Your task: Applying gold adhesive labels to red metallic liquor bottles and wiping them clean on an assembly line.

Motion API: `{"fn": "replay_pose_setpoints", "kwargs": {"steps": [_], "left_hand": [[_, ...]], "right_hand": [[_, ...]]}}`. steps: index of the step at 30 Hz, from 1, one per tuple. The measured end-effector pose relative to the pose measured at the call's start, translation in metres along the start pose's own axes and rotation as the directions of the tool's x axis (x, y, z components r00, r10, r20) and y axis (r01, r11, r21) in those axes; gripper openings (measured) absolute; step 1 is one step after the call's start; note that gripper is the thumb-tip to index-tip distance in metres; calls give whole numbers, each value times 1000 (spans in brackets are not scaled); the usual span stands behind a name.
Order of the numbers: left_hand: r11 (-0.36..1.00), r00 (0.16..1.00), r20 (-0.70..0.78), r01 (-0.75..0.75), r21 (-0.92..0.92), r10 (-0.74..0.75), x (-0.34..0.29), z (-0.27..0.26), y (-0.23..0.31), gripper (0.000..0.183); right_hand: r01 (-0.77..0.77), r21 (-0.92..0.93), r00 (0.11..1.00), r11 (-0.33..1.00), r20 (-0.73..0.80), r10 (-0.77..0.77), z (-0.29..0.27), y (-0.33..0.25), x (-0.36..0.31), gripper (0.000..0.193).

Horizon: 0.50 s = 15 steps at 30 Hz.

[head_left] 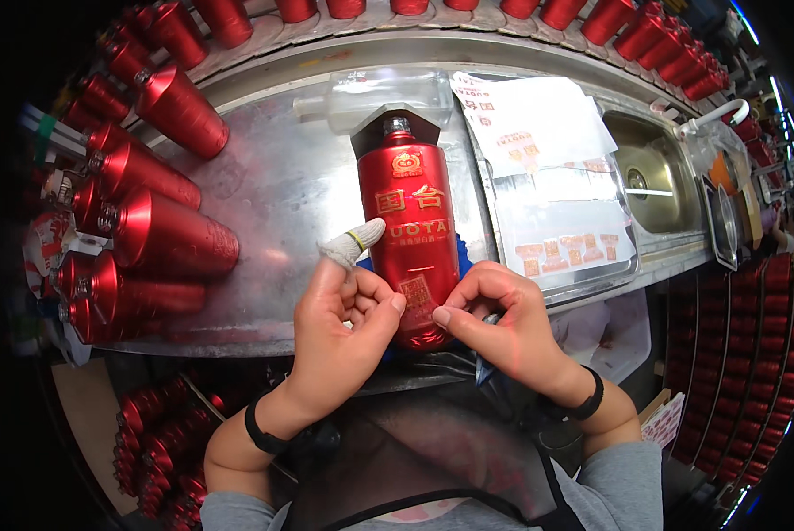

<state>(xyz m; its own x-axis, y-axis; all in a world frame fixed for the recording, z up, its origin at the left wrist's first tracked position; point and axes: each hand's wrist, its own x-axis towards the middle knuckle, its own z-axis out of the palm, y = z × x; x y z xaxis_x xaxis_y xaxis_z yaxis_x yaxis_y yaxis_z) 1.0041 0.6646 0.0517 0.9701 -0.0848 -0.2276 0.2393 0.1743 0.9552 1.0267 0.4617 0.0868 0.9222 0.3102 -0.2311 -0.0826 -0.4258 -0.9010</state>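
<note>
A red metallic bottle [410,252] with gold lettering and a gold emblem lies in front of me, neck pointing away, on a dark angular support [370,137]. A small square gold decal [414,291] sits low on its face. My left hand [339,314] is at the bottle's left side: the index finger, in a white cloth finger cover [352,243], is stretched against it, the thumb reaches beside the decal, and the other fingers curl loosely. My right hand [498,319] pinches thumb and index at the lower right of the decal; what lies between the fingertips is too small to make out.
Several red bottles [171,230] lie at the left of the metal worktop [264,177]. Decal sheets [538,133] lie on a tray at the right, beside a sink [649,168]. Behind the clear container [388,97], more red bottles line a curved conveyor [308,35].
</note>
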Motion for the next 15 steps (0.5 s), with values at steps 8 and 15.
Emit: {"fn": "replay_pose_setpoints", "kwargs": {"steps": [8,15], "left_hand": [[979,984,-93,-139,150,154,8,-4,-16,69],[956,965,-58,-243,162,255,27,4,-20,79]], "right_hand": [[-41,84,999,996,-25,43,4,4,-2,12],[3,102,999,995,-49,2,6,14,-5,14]]}}
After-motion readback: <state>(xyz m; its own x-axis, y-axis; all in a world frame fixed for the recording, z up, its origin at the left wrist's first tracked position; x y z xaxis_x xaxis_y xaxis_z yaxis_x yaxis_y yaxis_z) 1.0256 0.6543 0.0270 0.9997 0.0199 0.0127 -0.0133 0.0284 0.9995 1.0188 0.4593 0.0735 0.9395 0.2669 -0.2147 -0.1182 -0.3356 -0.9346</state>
